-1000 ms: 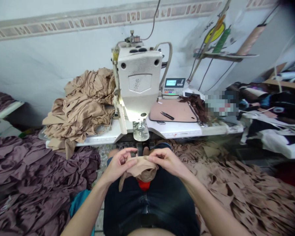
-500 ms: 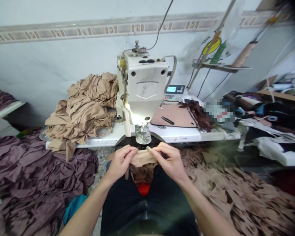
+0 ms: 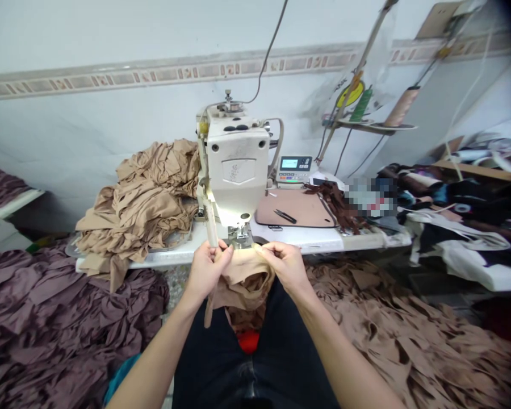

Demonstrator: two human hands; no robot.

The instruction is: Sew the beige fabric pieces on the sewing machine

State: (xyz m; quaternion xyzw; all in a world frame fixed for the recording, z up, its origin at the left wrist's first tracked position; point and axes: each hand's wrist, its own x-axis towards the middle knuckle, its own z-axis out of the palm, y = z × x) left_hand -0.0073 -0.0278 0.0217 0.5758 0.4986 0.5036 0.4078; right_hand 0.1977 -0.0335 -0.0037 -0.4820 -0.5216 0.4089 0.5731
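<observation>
A tan fabric garment piece (image 3: 243, 278) is stretched between my two hands at the front of the sewing machine (image 3: 238, 165). My left hand (image 3: 208, 267) pinches its left edge, and a narrow strip dangles below that hand. The right edge is pinched between the thumb and fingers of my right hand (image 3: 283, 264). The fabric's upper edge is at the machine's presser foot (image 3: 241, 233); whether it lies under the foot I cannot tell. Below, the garment hangs in an open loop over my lap.
A tan fabric pile (image 3: 149, 199) lies left of the machine. Small black thread snips (image 3: 285, 216) rest on a pinkish mat (image 3: 266, 204), near a control panel (image 3: 295, 165). Purple fabric (image 3: 68, 329) heaps at left, brown fabric (image 3: 409, 329) at right. A thread stand (image 3: 377, 126) holds cones.
Both hands have carried the tan garment piece forward, up to the presser foot. More of the garment's loop now shows below my hands. The camera view has shifted a little.
</observation>
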